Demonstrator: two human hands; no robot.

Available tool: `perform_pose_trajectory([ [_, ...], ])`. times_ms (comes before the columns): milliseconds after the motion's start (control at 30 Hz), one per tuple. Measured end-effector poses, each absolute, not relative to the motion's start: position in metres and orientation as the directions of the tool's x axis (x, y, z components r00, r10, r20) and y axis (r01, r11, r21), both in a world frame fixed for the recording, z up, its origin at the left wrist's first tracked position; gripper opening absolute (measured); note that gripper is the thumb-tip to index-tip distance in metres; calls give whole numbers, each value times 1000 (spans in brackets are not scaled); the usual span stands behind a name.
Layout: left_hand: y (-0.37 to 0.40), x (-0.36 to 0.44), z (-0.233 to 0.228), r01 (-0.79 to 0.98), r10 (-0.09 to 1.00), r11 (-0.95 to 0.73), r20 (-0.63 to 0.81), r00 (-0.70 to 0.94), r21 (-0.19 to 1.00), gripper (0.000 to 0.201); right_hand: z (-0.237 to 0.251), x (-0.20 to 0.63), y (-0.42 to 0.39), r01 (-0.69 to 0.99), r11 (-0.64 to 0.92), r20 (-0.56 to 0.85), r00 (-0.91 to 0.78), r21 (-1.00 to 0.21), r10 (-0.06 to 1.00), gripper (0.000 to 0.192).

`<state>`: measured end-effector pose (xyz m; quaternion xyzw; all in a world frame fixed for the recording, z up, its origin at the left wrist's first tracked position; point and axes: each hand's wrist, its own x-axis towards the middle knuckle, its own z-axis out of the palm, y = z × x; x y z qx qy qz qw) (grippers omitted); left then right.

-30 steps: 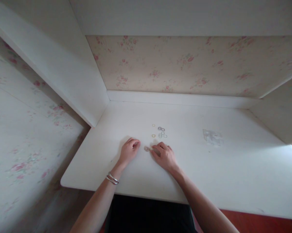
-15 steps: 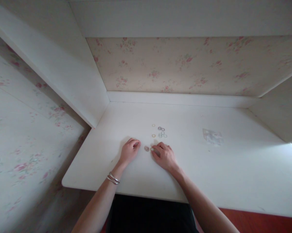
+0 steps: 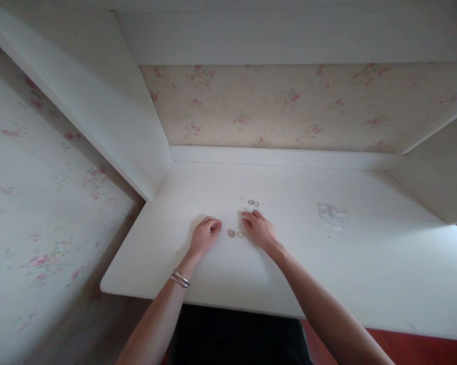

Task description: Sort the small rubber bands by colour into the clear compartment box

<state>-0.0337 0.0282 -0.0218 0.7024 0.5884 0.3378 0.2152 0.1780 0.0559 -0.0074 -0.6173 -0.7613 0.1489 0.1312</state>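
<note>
On the white desk (image 3: 327, 284), the right hand (image 3: 261, 231) has its fingertips at a yellow ring (image 3: 241, 213), beside pale green rings (image 3: 255, 209) it partly covers; whether they pinch it I cannot tell. Nearer the person, a pale yellow ring (image 3: 240, 234) lies just beside some pinkish rings (image 3: 231, 233), and the left hand (image 3: 205, 234) rests near, loosely curled, its inside hidden. Farther back are grey rings (image 3: 253, 203), with a plastic bag (image 3: 332, 216) well apart to the right.
</note>
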Motion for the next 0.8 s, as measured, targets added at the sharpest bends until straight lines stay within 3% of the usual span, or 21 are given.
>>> perform_pose_trajectory([
  [167,28,-35,-22,669,972,-213,225,70,712,16,-6,174,69,924,241,-3,-253,-296,967,34],
  [433,27,-35,-19,672,972,-215,225,74,708,16,-14,175,71,921,280,54,-276,-272,960,34],
  [800,27,-34,-18,683,973,-212,215,83,699,16,-23,184,28,784,383,292,-267,-489,919,25],
])
